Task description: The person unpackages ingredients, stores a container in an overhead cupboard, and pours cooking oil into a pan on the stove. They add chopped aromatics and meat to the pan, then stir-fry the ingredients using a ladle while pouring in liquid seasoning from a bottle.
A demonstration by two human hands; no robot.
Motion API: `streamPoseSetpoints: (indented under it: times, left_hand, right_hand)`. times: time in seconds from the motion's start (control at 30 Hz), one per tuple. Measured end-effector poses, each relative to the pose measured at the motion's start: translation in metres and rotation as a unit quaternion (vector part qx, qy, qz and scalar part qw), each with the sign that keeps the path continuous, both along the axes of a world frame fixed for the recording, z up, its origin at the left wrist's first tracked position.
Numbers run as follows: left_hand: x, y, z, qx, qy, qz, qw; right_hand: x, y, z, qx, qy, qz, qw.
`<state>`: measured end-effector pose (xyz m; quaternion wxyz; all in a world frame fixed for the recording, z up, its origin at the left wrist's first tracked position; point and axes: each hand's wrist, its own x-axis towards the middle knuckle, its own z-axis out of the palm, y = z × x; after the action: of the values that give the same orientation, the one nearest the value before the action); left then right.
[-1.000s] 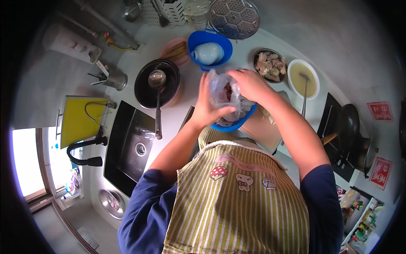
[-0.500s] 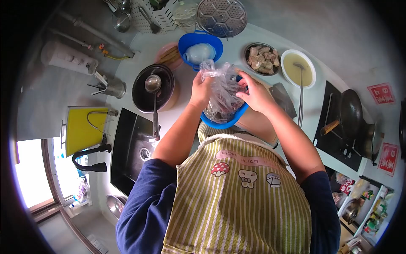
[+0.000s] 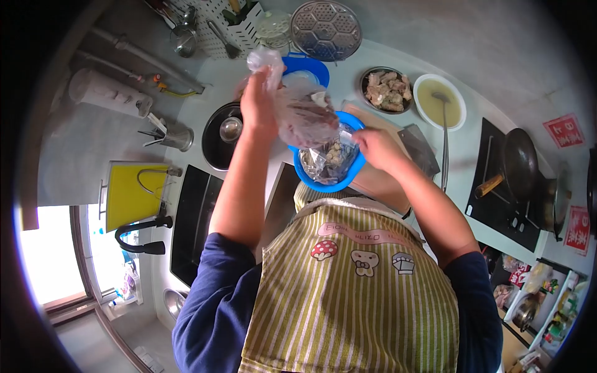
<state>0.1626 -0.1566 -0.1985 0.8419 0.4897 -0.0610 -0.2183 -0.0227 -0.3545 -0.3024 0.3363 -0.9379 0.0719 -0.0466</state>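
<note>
Left hand (image 3: 259, 104): fingers clenched on plastic bag (image 3: 305, 115), just swung toward surface's (image 3: 346, 79) far edge; blue basin (image 3: 328, 187) contents exposed. Right hand (image 3: 379, 149) at rim, pinch unclear.

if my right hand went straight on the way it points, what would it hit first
Your right hand would likely meet the nearer blue basin first, at its rim; if it is above that, the plastic bag in your left hand. Depth is unclear.
</note>
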Motion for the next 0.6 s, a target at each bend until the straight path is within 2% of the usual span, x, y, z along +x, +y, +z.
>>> streamPoseSetpoints:
  times: [0.03,0.1,0.17,0.2,0.27,0.33,0.4,0.43,0.47,0.53,0.57,0.6]
  left_hand:
    - [-0.008,0.005,0.014,0.033,-0.043,0.025,0.998]
    - [-0.021,0.025,0.033,0.112,-0.138,-0.010,0.984]
    - [-0.033,0.044,0.046,0.197,-0.207,-0.022,0.958]
    - [-0.035,0.053,0.038,0.172,-0.243,-0.028,0.954]
    - [-0.037,0.068,0.020,0.177,-0.300,-0.023,0.937]
    - [-0.048,0.067,0.016,0.200,-0.325,-0.021,0.924]
    - [-0.055,0.068,0.000,0.222,-0.274,-0.038,0.935]
    - [-0.058,0.069,-0.002,0.261,-0.238,-0.061,0.934]
    - [-0.062,0.063,-0.006,0.320,-0.271,-0.039,0.907]
    - [-0.058,0.062,-0.040,0.281,-0.211,-0.123,0.928]
    - [-0.053,0.060,-0.062,0.345,-0.367,-0.127,0.855]
    - [-0.050,0.053,-0.066,0.398,-0.512,-0.127,0.751]
  right_hand:
    - [0.000,0.003,-0.017,-0.022,0.007,0.037,0.999]
    - [0.001,0.015,-0.032,-0.089,0.032,0.102,0.990]
    - [0.002,0.038,-0.034,-0.119,-0.029,0.138,0.983]
    - [0.004,0.048,-0.034,-0.127,-0.064,0.141,0.980]
    - [0.012,0.050,-0.026,-0.159,0.039,0.180,0.970]
    - [0.021,0.046,-0.020,-0.183,0.108,0.190,0.958]
    - [0.026,0.037,-0.019,-0.198,0.143,0.173,0.954]
    - [0.026,0.031,-0.027,-0.230,0.118,0.164,0.952]
    - [0.028,0.026,-0.032,-0.179,0.155,0.126,0.963]
    - [0.033,0.018,-0.025,-0.075,0.226,0.044,0.970]
    - [0.032,0.012,-0.030,-0.062,0.214,0.098,0.970]
    - [0.031,0.014,-0.028,-0.074,0.152,0.130,0.977]
